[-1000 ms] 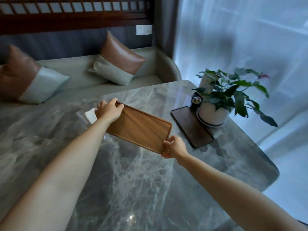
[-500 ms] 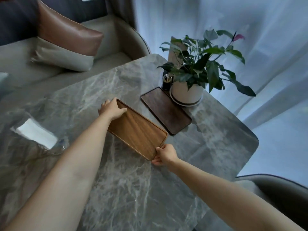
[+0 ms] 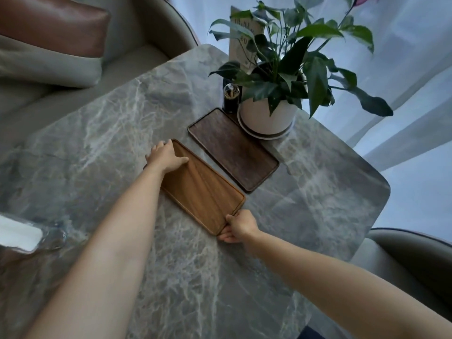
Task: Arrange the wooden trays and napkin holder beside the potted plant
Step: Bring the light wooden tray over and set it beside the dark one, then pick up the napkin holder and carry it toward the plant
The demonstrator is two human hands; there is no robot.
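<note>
A light wooden tray (image 3: 206, 192) lies flat on the marble table (image 3: 97, 133), parallel to a dark wooden tray (image 3: 232, 149) and a narrow gap to its left. My left hand (image 3: 166, 156) grips the light tray's far end, thumb inside the rim. At the tray's near corner, my right hand (image 3: 238, 226) pinches the edge. The potted plant (image 3: 267, 116) in a white pot stands just beyond the dark tray. A clear napkin holder (image 3: 20, 234) with white napkins sits at the left edge, apart from both hands.
A dark toothpick jar (image 3: 231, 97) and a standing menu card (image 3: 242, 39) are beside the pot. A cushioned bench with a brown-and-grey pillow (image 3: 49, 42) runs behind the table. A chair (image 3: 413, 260) is at the right. Sheer curtains hang beyond.
Both hands have carried the light tray to the right and set it down alongside the dark tray. My view has tilted down and toward the plant.
</note>
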